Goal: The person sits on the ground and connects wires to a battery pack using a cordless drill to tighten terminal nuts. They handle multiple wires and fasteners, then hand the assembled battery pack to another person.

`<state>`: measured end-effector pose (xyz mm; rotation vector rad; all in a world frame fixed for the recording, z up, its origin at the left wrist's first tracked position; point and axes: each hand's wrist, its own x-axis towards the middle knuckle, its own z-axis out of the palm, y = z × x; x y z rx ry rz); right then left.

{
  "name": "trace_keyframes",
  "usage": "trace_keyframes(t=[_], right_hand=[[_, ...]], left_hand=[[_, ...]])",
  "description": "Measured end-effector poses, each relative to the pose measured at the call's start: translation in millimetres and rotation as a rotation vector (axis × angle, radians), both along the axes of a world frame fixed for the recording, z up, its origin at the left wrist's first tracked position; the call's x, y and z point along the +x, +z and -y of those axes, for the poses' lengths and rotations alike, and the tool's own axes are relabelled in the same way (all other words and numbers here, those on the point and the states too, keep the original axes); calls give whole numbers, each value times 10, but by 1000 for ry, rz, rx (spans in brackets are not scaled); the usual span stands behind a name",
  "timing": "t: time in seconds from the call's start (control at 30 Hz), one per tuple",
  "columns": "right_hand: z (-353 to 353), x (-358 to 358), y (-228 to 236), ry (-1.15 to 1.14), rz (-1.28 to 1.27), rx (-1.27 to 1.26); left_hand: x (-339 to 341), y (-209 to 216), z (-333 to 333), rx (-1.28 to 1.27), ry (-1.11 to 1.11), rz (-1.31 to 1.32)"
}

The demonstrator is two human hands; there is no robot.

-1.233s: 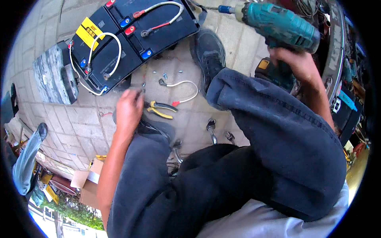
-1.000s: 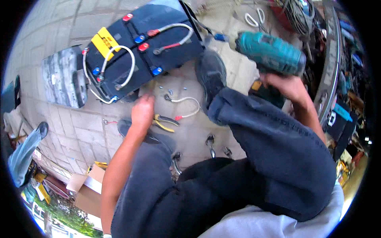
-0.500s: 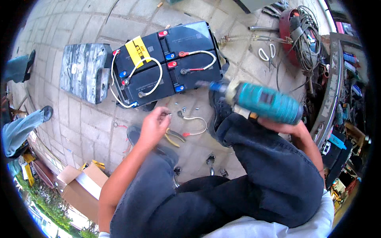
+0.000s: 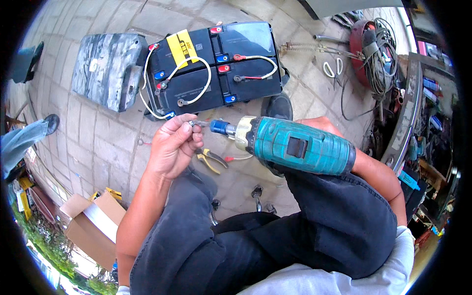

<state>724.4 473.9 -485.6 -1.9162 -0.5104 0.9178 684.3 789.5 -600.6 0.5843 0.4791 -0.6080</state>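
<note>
Teal drill (image 4: 305, 147) is held over the right leg (image 4: 344, 216) by the right hand (image 4: 320, 124); probably hefty, best gripped by its hidden handle. 1 tiny screw (image 4: 192, 124), likely slippery, is pinched by the left hand (image 4: 172, 150) near the bit (image 4: 204, 124).

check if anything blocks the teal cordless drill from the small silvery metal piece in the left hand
Nothing visible does: the teal cordless drill has its thin metal bit pointing toward the small silvery metal piece pinched in the left hand. Whether they touch is too small to tell.
</note>
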Motion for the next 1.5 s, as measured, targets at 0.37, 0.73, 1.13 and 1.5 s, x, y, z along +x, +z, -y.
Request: trace_keyframes(t=[0.37,0.73,1.13,1.5], right_hand=[[-21,46,-177,117,38,17],[-8,58,-163,394,413,-116],[-472,270,5,116,-4,-6],[-907,226,-306,52,107,-217]], left_hand=[[-91,-37,-74,88,-58,6],[-97,-83,-189,305,-240,151],[11,-99,-259,1035,-296,777],[209,-363,-314,1531,-468,946]])
